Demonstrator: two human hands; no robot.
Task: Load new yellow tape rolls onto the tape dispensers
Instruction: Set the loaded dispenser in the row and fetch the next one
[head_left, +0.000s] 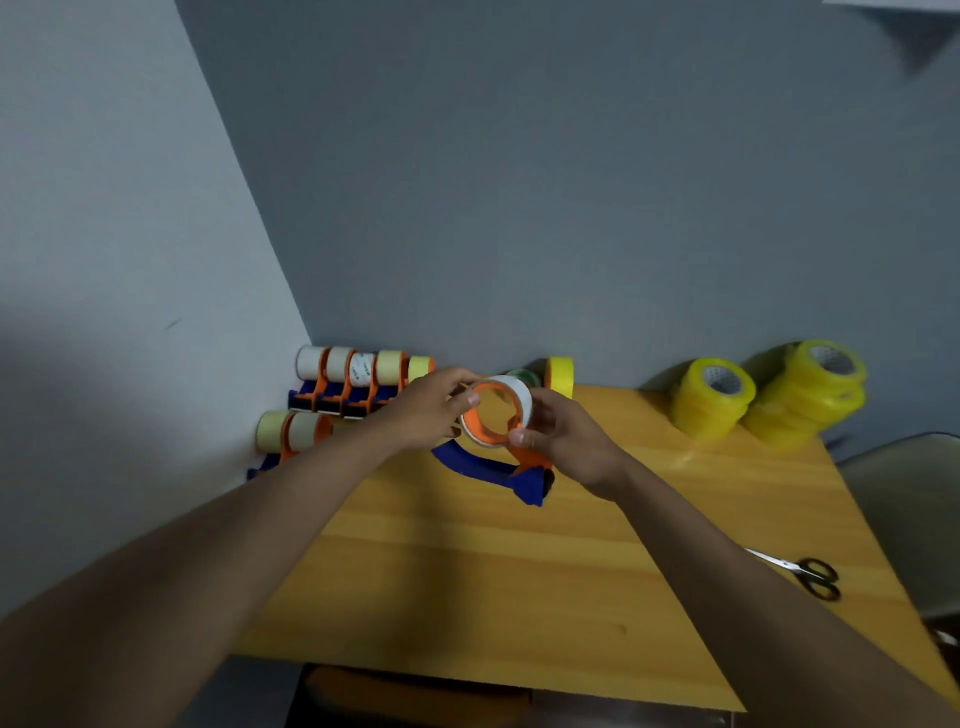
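Note:
A blue and orange tape dispenser (488, 470) is held above the wooden table (519, 571) near its far edge. A pale, nearly used-up roll (519, 397) sits on its orange wheel. My left hand (428, 413) pinches the wheel's left rim. My right hand (563, 441) grips the roll's right side. Two stacks of new yellow tape rolls (711, 397) (810, 392) stand at the far right. One yellow roll (559, 375) stands on edge against the wall.
A row of orange and blue dispensers with pale rolls (358, 379) lines the back left corner, with another pair (291, 434) in front. Black-handled scissors (805, 571) lie at the table's right edge. A grey chair (904, 499) stands to the right.

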